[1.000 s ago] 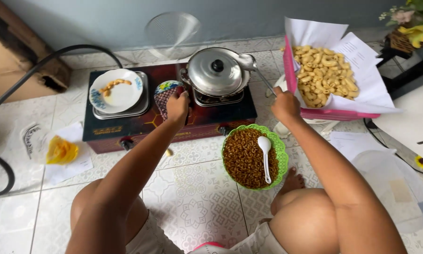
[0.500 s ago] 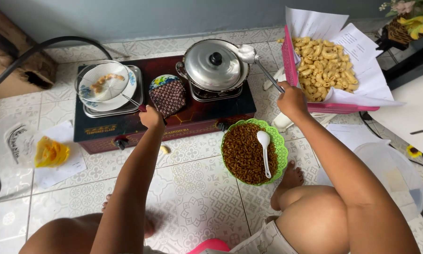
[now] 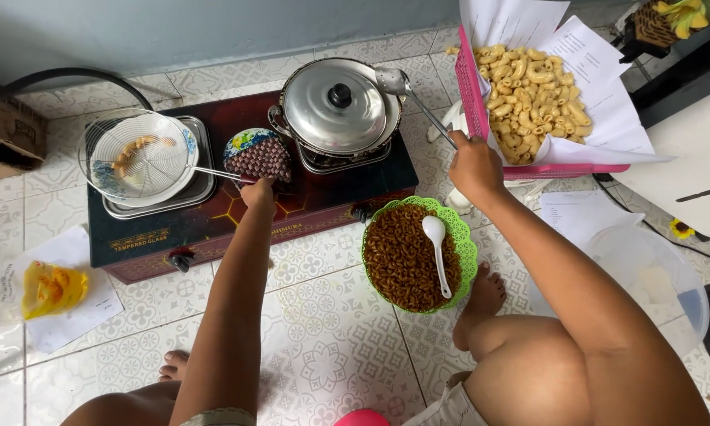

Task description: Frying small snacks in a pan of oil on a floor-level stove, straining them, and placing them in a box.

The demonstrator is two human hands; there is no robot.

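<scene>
Here two hands [image 3: 258, 192] [image 3: 473, 167] each hold one utensil: skimmer [image 3: 138, 162], ladle [image 3: 394, 81]

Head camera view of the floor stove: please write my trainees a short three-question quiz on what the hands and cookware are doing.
1. True or false: the lid sits on the pot.
2. Which tool does the left hand hold? A) wire skimmer B) white spoon C) metal ladle
3. Fill in: the white spoon lies in the ______ basket of dark brown snacks.

Key:
1. True.
2. A; its mesh hangs over the plate on the stove, while the right hand grips the ladle's handle.
3. Green.
</scene>
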